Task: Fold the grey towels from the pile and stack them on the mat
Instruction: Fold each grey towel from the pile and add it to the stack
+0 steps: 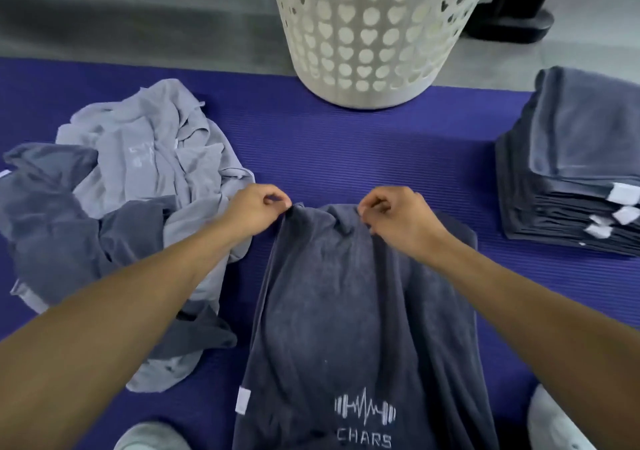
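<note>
A dark grey towel lies in the middle of the blue mat, its long axis running near to far, logo end nearest. The left hand and right hand each pinch a far corner. The unfolded pile sits left; the folded stack right.

Both hands, left hand and right hand, pinched the dark grey towel's far edge; unfolded pile lay at nine o'clock, folded stack at two.
</note>
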The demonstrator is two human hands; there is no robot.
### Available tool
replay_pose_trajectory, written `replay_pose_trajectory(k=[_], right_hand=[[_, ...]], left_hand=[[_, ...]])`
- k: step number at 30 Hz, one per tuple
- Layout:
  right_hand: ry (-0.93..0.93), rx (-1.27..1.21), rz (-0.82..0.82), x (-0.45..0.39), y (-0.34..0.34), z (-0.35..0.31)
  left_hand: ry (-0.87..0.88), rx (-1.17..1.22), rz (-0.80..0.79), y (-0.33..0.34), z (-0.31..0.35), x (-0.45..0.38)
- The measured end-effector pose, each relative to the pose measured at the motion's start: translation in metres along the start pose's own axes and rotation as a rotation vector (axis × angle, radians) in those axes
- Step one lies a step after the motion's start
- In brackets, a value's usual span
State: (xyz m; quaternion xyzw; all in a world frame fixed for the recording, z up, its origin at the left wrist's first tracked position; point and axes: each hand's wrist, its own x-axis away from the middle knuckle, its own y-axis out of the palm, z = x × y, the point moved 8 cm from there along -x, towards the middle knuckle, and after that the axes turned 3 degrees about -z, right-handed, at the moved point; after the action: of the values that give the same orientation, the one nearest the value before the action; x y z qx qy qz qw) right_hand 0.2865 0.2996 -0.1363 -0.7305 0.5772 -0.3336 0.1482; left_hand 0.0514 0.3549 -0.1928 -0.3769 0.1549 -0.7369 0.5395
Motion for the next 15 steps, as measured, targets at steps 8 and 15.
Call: replay_pose_trajectory(k=[8,15], right_hand=[[0.016,-0.153,0.043,-0.048,0.043,0.026],[-0.029,0.095,-0.112,-0.075,0.071,0.014]], left_hand=[[-0.127,0.131,0.036,0.023,-0.028,-0.017],[-0.214,0.733,0.183,0.015,-0.039,0.004]])
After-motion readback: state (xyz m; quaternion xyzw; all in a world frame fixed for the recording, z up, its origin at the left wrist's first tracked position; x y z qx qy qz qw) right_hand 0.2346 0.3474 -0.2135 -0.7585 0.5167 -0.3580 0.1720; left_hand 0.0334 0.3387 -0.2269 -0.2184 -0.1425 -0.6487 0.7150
